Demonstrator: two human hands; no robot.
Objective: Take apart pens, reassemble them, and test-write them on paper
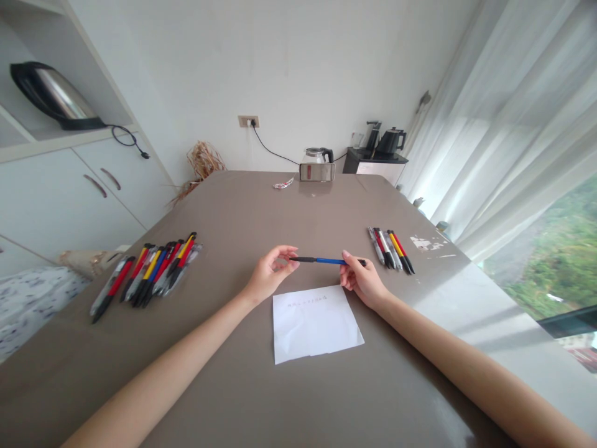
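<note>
A blue pen with black ends (327, 261) is held level between my two hands, above the far edge of a sheet of white paper (314, 326). My left hand (274, 269) pinches its black tip between thumb and fingers. Toward the other end, my right hand (360, 277) grips the barrel, thumb on top. A row of handwriting runs along the upper part of the paper. To the left lies a bunch of pens (148, 269) in red, yellow, blue and clear. A smaller group of pens (390, 251) lies on the right.
The brown table (224, 386) carries a glass kettle on a metal base (317, 171) and a small wrapper (283, 184) at its far end. A black kettle (390, 141) stands on a stand behind. White curtains (471, 112) hang along the right; cabinets (79, 186) stand left.
</note>
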